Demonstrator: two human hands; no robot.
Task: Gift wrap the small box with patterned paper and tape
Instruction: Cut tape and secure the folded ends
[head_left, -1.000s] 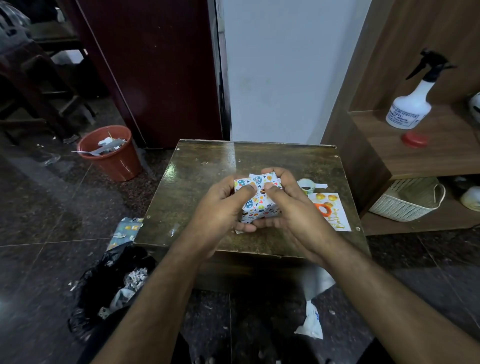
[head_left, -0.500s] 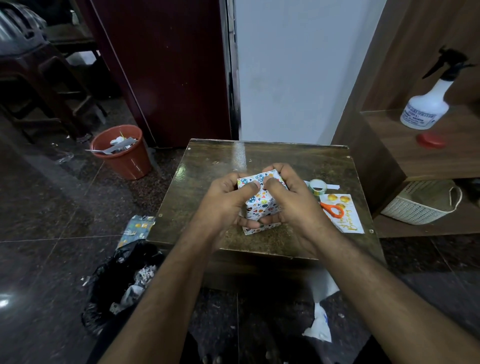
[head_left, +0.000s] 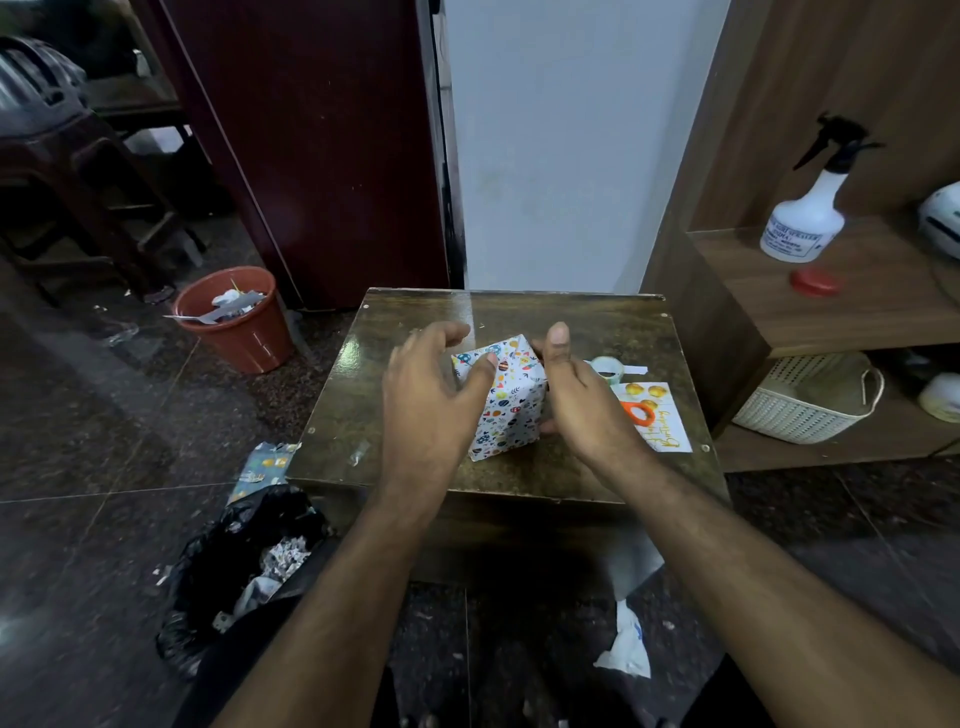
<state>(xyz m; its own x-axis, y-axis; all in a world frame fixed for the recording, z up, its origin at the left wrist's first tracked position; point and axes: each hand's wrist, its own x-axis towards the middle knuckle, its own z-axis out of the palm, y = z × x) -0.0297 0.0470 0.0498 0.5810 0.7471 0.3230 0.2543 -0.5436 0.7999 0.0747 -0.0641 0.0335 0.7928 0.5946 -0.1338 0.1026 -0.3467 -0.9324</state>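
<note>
The small box (head_left: 506, 410), wrapped in white paper with a colourful pattern, stands on end on the dark table (head_left: 519, 475). My left hand (head_left: 431, 395) hovers at its left side with fingers spread and loosely curved, only the thumb tip touching the top face. My right hand (head_left: 587, 405) cups the right side, its fingers curled round the box's lower right edge and its thumb raised beside the far corner. A roll of tape (head_left: 608, 368) lies just right of my right hand.
Orange-handled scissors (head_left: 641, 414) lie on a birthday-print sheet (head_left: 670, 431) at the table's right edge. On the floor are a red bin (head_left: 239, 332) at left, a black rubbish bag (head_left: 234, 561) and paper scraps. A shelf at right holds a spray bottle (head_left: 805, 218) and a basket (head_left: 805, 405).
Both hands were pressing the folds on the box's top with thumbs together. Now they have parted, the left hand lifting off and spreading, and the box stands on the table.
</note>
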